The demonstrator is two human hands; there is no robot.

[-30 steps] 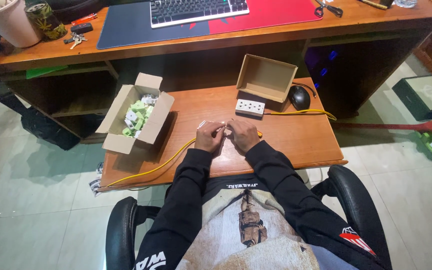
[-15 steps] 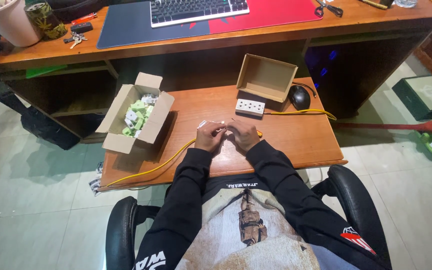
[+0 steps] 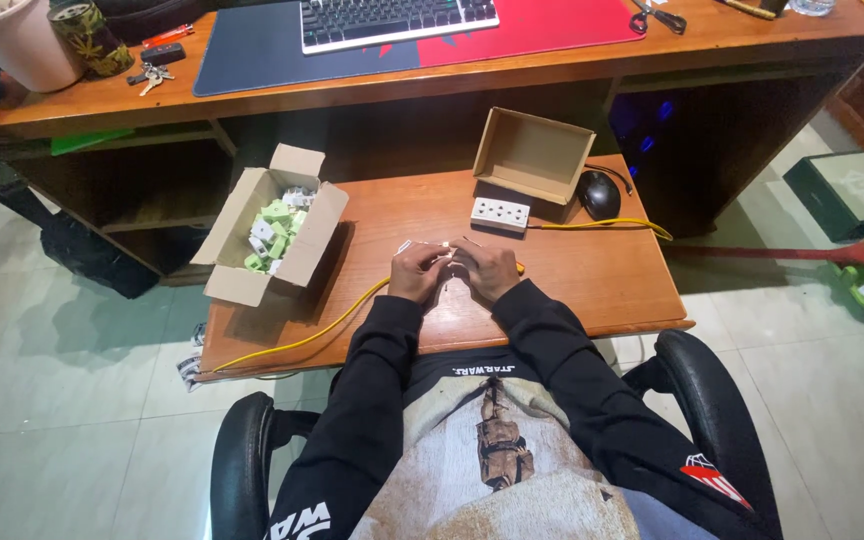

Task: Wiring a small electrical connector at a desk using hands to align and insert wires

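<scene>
open brown box (image 3: 270,236) left w/ parts, empty box (image 3: 534,155) right

The worktop (image 3: 592,290) is warm orange-brown wood. A yellow cable (image 3: 302,338) crosses it. The socket block (image 3: 500,213) is white with dark holes. The open box (image 3: 237,240) at the left is plain tan cardboard, filled with pale green and white parts (image 3: 272,232). The empty box (image 3: 532,155) is the same tan. The mouse (image 3: 599,193) is black. The sleeves (image 3: 372,370) are black; the shirt (image 3: 492,470) is grey-beige with a brown figure print. On the upper desk, the mat (image 3: 252,50) is dark navy on one side and red on the other, under a black keyboard (image 3: 397,20) with white keys. The bucket (image 3: 22,45) is pale pink. The floor tiles (image 3: 72,400) are pale grey-green.
</scene>
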